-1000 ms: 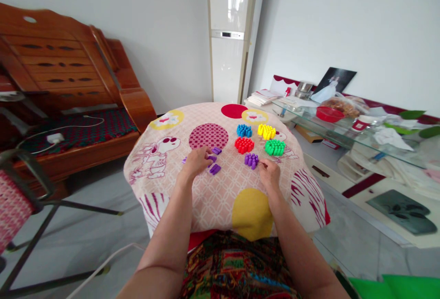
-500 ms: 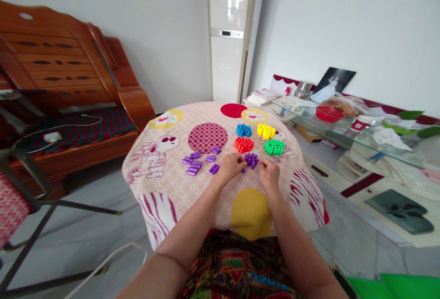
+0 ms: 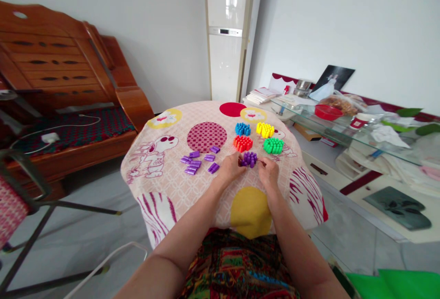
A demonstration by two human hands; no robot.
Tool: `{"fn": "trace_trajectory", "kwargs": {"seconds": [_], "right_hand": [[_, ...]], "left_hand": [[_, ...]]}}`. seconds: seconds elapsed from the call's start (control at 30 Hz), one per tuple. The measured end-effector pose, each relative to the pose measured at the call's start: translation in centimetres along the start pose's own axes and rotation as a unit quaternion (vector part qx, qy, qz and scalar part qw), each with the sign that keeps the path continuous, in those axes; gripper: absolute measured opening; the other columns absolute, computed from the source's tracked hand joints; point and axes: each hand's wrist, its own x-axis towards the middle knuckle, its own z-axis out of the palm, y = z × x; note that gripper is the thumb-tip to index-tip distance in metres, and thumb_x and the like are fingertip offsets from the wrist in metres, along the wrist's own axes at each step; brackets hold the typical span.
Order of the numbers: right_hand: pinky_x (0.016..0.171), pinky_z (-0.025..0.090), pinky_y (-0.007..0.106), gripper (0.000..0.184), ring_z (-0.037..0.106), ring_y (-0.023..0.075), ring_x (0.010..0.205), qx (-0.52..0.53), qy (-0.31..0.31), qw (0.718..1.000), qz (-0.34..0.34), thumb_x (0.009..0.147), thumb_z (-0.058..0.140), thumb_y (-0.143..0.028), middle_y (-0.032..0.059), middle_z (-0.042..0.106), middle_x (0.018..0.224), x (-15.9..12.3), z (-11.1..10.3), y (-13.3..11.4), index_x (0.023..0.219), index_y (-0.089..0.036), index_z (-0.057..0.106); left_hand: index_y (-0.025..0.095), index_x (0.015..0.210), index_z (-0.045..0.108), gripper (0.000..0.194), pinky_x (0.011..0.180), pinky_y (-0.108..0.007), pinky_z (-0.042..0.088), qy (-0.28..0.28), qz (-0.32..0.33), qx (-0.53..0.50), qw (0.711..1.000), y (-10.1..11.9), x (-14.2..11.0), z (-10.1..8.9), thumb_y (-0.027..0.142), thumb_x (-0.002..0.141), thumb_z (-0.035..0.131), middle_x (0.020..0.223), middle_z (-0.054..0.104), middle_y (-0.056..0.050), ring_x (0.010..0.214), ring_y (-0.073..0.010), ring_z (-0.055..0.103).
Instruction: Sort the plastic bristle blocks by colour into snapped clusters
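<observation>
A cluster of small purple plastic pieces [image 3: 250, 159] stands upright on the cloth-covered table [image 3: 178, 152], between my two hands. My left hand [image 3: 231, 167] is at its left side, thumb and fingers closed around a purple piece at the cluster's edge. On the right, my right hand [image 3: 269, 171] has its fingers pinched together close to the cluster; what they hold, if anything, is too small to make out. More purple pieces [image 3: 193, 164] lie flat to the left, several of them side by side. Behind the purple cluster stand red pieces [image 3: 243, 143], green pieces [image 3: 273, 146], blue pieces [image 3: 242, 128] and yellow pieces [image 3: 265, 130].
A glass-topped cabinet [image 3: 343, 129] runs along the right, bearing a red bowl [image 3: 328, 112], papers and a photo. To the left are a wooden bench [image 3: 62, 74] and a metal-framed chair [image 3: 37, 203]. A tall white unit [image 3: 225, 65] stands behind the table.
My left fingers have moved in against the purple cluster, and the purple piece that stood a little apart beside them is now at its edge. My right hand has hardly moved.
</observation>
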Motion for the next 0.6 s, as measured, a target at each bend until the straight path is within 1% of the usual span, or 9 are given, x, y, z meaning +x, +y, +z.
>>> {"fn": "trace_trajectory", "kwargs": {"seconds": [0.13,0.3,0.4,0.5,0.6], "right_hand": [[0.072,0.046,0.030,0.027,0.066,0.0220,0.076,0.002,-0.006,1.000,0.002,0.081,0.051,-0.021,0.0106,0.076,0.084,0.1,0.0,0.0,0.085,-0.016,0.078],[0.072,0.046,0.030,0.028,0.066,0.0217,0.077,0.010,-0.007,1.000,0.000,0.080,0.050,-0.020,0.0095,0.076,0.084,0.1,0.1,0.2,0.085,-0.017,0.077],[0.072,0.046,0.031,0.028,0.067,0.0227,0.078,0.013,-0.006,1.000,0.004,0.079,0.050,-0.020,0.0105,0.077,0.085,0.1,0.1,0.2,0.085,-0.017,0.078],[0.072,0.046,0.031,0.028,0.067,0.0228,0.078,0.015,-0.002,1.000,0.002,0.080,0.050,-0.021,0.0107,0.077,0.085,0.1,0.1,0.2,0.085,-0.017,0.078],[0.072,0.046,0.031,0.027,0.066,0.0223,0.077,0.014,-0.001,1.000,0.002,0.080,0.051,-0.022,0.0095,0.077,0.083,0.0,0.1,0.2,0.083,-0.018,0.077]], "left_hand": [[0.016,0.109,0.054,0.041,0.069,-0.027,0.049,0.018,-0.014,-0.006,1.000,0.8,-0.1,0.7,0.019,0.072,0.072,0.086,0.070,-0.004,0.074,-0.0173,0.067],[0.017,0.115,0.048,0.049,0.073,-0.030,0.050,0.033,-0.020,0.006,0.999,1.2,-0.1,1.3,0.020,0.073,0.072,0.089,0.070,-0.005,0.080,-0.0199,0.068],[0.017,0.118,0.047,0.052,0.072,-0.029,0.049,0.025,-0.017,0.003,1.000,1.2,-0.1,1.2,0.018,0.072,0.072,0.088,0.070,-0.005,0.080,-0.0201,0.068],[0.017,0.117,0.050,0.050,0.073,-0.028,0.050,0.019,-0.015,0.022,0.999,0.7,0.0,0.0,0.012,0.072,0.069,0.089,0.070,-0.004,0.080,-0.0184,0.068],[0.018,0.111,0.058,0.035,0.079,-0.028,0.050,0.037,-0.028,0.085,0.995,-0.4,0.2,-2.6,0.012,0.077,0.065,0.099,0.071,-0.006,0.086,-0.0177,0.068]]}}
